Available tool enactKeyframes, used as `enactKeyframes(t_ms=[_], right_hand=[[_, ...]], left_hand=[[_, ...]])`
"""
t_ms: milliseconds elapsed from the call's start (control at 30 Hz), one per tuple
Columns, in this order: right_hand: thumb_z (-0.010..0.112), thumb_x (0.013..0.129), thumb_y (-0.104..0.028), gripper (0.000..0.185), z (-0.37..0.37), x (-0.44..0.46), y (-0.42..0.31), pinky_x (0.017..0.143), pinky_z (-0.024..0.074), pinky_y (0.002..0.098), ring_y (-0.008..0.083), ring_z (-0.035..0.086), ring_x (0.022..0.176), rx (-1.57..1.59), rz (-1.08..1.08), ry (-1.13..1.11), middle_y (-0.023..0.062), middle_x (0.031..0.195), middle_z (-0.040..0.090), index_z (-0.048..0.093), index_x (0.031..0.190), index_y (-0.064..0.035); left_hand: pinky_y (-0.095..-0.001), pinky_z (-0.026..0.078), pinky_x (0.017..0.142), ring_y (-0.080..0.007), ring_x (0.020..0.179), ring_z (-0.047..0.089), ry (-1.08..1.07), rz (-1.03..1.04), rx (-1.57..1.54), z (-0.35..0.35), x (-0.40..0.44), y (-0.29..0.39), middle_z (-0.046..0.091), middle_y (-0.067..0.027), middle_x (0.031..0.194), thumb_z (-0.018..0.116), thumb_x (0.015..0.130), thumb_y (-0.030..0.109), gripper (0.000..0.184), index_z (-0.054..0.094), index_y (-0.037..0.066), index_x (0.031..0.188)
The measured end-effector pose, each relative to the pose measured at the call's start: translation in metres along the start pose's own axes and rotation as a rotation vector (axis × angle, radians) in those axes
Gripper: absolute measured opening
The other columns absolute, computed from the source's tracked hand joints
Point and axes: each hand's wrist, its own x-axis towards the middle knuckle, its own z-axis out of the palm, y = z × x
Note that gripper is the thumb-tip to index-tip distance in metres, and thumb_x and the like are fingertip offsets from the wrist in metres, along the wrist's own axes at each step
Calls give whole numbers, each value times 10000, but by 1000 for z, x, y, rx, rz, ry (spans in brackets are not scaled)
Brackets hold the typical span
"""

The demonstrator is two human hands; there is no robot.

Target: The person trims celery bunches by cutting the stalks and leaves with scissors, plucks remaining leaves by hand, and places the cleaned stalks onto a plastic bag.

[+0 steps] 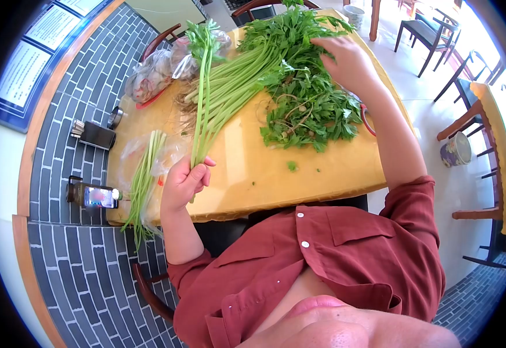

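Observation:
My left hand (188, 178) is closed round the lower stems of a few celery stalks (205, 98), held upright with their leafy tops away from me. My right hand (340, 57) reaches over the leaves of a large celery bunch (253, 69), its fingers spread at the foliage. The roots of that bunch point left. Nearer to me, below my right forearm, lies a heap of loose leaves and thin stems (311, 110). At the table's left side, a smaller bundle of stalks (144, 180) rests on clear plastic.
The yellow-covered table (241, 185) has plastic bags (151, 78) at its back left. A phone (99, 197), a dark box (97, 135) and a metal cup (115, 117) stand along its left edge by the brick wall. Chairs (430, 37) and a bin (456, 149) stand at the right.

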Motion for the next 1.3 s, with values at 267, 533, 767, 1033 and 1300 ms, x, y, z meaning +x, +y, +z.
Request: enactKeyframes(t_ms=[267,533,767,1033,1300], right_hand=[[631,824,-289,295,-9,-1,-85,887,417,369,257,564,950,269,-537,-17,77,963,626,626,1052,-101],[630,799,-121,166,2,-2,-64,769,453,341,246,548,810,310,-727,31,71,811,584,629,955,-64],[622,760,-76,164,13,-9,-59,704,469,325,239,541,741,100,-687,150,59,772,555,623,921,-46],[578,854,-232,209,-8,0,-35,625,461,236,81,566,658,753,190,-11,16,722,642,703,935,-85],[633,812,-204,322,-11,-8,-12,952,413,364,227,535,1085,332,-310,-31,32,1165,609,627,1128,-143]], left_hand=[[-169,256,421,-16,460,325,10,-16,121,3,-1,10,499,1,629,511,936,177,193,559,20,1039],[-177,278,441,-24,477,358,10,-5,260,5,-7,14,507,8,617,515,932,201,192,569,33,1006],[-207,333,489,-50,523,419,39,14,419,17,-5,21,506,8,608,511,928,190,167,569,38,963],[-184,287,456,-34,496,377,109,-11,245,17,-11,21,494,16,608,509,930,180,163,563,31,964],[-178,263,446,-26,489,353,97,-13,216,1,-26,24,493,11,614,517,929,189,184,565,19,981]])
